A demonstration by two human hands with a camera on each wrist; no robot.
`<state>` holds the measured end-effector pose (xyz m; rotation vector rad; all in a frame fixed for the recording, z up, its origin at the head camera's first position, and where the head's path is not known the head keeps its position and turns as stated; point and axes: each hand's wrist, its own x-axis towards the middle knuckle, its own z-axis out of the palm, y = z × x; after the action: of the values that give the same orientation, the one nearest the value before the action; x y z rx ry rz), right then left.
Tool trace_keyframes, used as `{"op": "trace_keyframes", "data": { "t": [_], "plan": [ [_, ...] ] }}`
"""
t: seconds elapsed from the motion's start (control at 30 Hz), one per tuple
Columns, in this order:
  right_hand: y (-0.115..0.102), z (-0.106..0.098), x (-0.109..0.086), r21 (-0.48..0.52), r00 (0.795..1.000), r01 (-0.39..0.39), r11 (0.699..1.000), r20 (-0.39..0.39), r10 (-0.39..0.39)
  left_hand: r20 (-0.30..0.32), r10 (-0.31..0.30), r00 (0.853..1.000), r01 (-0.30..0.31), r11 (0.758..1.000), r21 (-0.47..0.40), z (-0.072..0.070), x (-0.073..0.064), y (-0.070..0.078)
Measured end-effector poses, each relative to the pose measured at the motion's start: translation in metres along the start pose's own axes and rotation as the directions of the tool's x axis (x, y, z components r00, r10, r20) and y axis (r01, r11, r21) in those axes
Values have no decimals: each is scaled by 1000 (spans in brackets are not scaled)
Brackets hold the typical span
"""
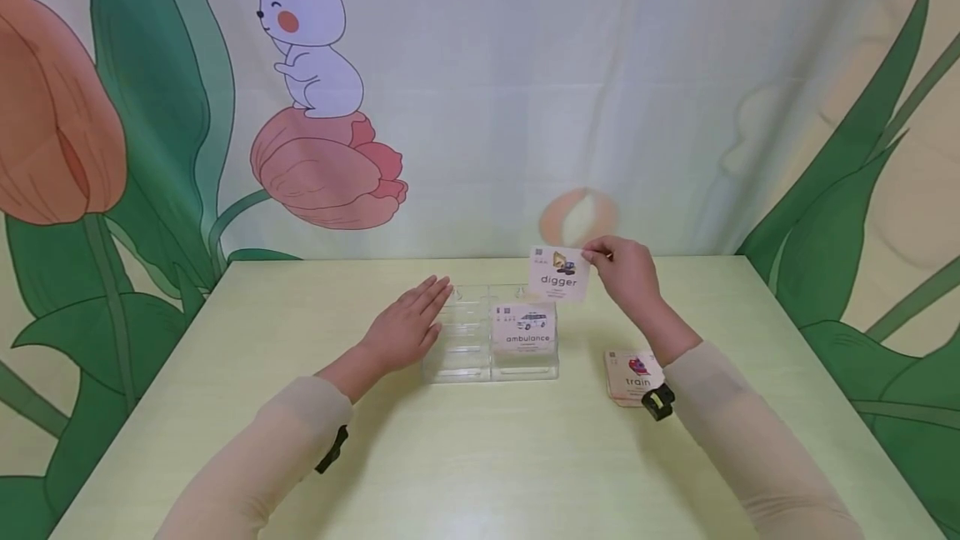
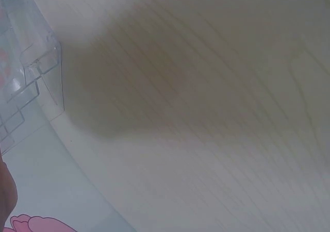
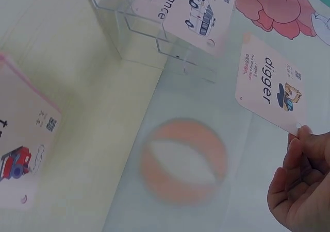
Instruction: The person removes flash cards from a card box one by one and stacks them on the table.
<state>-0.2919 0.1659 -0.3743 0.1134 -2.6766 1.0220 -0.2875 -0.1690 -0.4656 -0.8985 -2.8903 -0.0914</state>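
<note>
My right hand [image 1: 625, 272] pinches a digger flashcard [image 1: 558, 272] by its corner, holding it up behind the right column of a clear tiered stand [image 1: 459, 374]. In the right wrist view, thumb and fingertips grip that digger card [image 3: 270, 85] at one corner. An ambulance flashcard [image 1: 524, 330] leans in the stand's right column. My left hand [image 1: 402, 325] lies with straight fingers at the stand's left side. Only a sliver of the left hand [image 2: 7, 191] shows in the left wrist view, close to the stepped side of the stand [image 2: 31, 87].
A stack of cards with a train card [image 1: 630, 373] on top lies on the table [image 1: 517, 465], right of the stand and partly under my right wrist. Behind the table's far edge hangs a curtain [image 1: 480, 107] printed with a rabbit and tulips.
</note>
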Motion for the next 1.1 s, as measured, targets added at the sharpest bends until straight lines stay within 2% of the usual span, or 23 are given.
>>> {"op": "trace_keyframes", "data": {
  "t": [0.63,1.1],
  "plan": [
    [7,-25,-8,-4,1000,-20,1000,10,20,-6,3,1000,-3,1000,2,-1,0,0],
    [30,-39,-15,-7,997,-76,997,24,76,-14,5,1000,-5,1000,-5,1,1,1]
  ]
}}
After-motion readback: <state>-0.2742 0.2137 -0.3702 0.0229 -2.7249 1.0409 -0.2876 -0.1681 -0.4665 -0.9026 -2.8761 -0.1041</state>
